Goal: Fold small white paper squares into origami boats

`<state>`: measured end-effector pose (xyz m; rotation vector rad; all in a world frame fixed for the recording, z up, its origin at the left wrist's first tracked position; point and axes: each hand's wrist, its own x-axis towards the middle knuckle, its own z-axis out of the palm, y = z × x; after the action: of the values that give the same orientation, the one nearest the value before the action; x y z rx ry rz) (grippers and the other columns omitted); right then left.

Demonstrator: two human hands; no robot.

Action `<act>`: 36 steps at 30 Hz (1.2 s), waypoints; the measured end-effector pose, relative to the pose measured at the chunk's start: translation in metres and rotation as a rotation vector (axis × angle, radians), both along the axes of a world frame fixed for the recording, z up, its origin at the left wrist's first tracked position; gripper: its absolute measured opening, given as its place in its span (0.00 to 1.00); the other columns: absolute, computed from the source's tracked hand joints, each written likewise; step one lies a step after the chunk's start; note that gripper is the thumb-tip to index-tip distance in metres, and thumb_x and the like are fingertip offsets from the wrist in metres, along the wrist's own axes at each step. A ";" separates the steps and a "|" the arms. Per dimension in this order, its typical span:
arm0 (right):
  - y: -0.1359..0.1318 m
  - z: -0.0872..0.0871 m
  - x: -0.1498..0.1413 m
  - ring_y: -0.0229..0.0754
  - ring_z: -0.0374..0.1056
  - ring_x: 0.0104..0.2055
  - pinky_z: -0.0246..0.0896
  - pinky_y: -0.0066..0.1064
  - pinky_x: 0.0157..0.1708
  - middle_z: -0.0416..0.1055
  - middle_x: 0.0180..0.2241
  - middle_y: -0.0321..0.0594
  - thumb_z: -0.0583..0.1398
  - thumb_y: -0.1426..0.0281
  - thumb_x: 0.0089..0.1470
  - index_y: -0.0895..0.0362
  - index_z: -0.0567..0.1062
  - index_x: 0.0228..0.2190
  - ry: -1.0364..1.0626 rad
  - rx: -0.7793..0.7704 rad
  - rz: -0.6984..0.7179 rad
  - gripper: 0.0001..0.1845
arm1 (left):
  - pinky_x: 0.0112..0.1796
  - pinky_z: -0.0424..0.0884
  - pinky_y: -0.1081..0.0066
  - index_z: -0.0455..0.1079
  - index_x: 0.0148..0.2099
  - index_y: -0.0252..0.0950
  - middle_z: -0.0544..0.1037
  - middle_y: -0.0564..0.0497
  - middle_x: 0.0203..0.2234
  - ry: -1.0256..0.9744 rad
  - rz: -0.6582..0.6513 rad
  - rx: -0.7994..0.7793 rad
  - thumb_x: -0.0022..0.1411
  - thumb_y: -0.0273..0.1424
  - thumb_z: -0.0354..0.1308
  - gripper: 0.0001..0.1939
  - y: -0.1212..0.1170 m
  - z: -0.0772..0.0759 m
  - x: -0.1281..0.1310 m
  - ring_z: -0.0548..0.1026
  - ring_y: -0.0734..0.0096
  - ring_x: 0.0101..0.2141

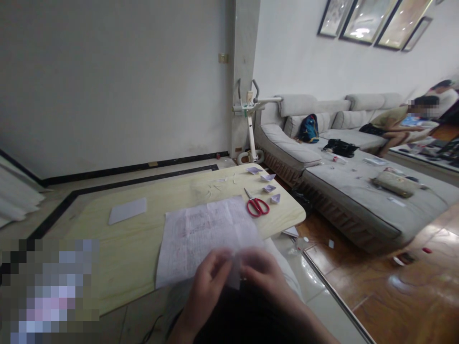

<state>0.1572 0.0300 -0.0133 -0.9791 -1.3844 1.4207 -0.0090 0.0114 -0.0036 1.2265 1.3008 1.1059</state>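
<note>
Between my two hands, just past the near edge of the table, is a small folded piece of white paper (234,273). My left hand (211,274) pinches it from the left, and my right hand (261,267) grips its other side; the fingers are a little blurred. Beyond them a large creased sheet of printed paper (204,234) lies flat. Red-handled scissors (257,206) rest by its right corner, blades slightly apart. Several small folded paper boats, one of them a paper boat (267,177), stand in a row near the table's far right end.
On the pale wooden table (107,258) lie a stack of white paper (128,210) and thin paper scraps (214,187). To the right stands a grey sofa (358,205) with bags on it. Two people sit farther back.
</note>
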 end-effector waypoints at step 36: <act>0.001 -0.010 -0.005 0.38 0.67 0.27 0.66 0.29 0.28 0.71 0.25 0.34 0.66 0.67 0.47 0.57 0.74 0.29 -0.037 0.049 -0.204 0.08 | 0.36 0.72 0.69 0.68 0.45 0.39 0.80 0.51 0.35 -0.243 0.061 -0.052 0.57 0.38 0.61 0.16 -0.004 -0.003 0.017 0.78 0.66 0.35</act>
<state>0.1527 0.0310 -0.0228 -1.0871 -1.3001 1.2177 0.0080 0.0072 -0.0064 0.9860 1.1800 1.2164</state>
